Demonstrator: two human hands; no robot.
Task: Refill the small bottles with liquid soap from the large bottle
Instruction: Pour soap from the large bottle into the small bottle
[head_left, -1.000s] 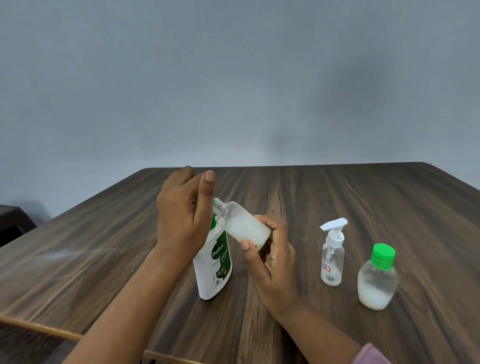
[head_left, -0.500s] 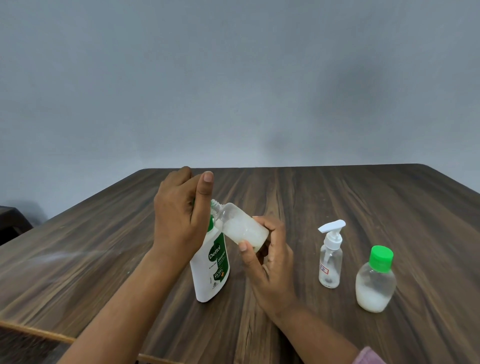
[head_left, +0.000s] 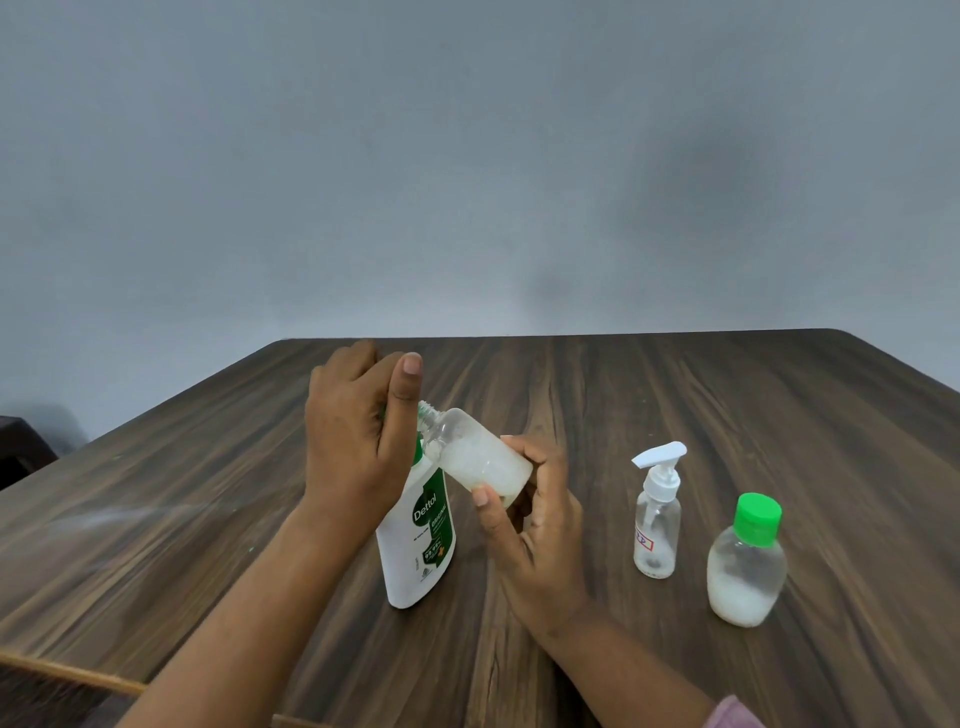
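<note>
Hardly anything has moved over the last second: both hands keep their pose, and the whole group sits only slightly further left in the view.

The left hand (head_left: 358, 441) is raised over the top of the Dettol bottle (head_left: 418, 540), back of the hand toward the camera and thumb pointing up. Its fingers curl away over the bottle's top and hide it, so I cannot tell whether that grip is closed on anything. The white Dettol bottle, with its green label, stands on the bench (head_left: 675, 395), leaning slightly.

The right hand (head_left: 535, 530) has its grip around the base of the small clear bottle (head_left: 480, 460), thumb on the near side and fingers wrapped behind. This bottle is held off the bench and tilted, its uncapped threaded neck pointing up and left, just beside the left thumb and above the Dettol bottle's shoulder. Cloudy white liquid lies in its lower part.

To the right, apart from the hands, a pump bottle (head_left: 657, 525) with a white pump head stands upright, nearly empty. Just beside it, nearer the camera, stands a green-capped bottle (head_left: 745, 566) with white liquid in its bottom. A pink sleeve (head_left: 732, 714) shows at the right forearm by the lower edge. Behind the bench rises a plain grey wall (head_left: 467, 156).
</note>
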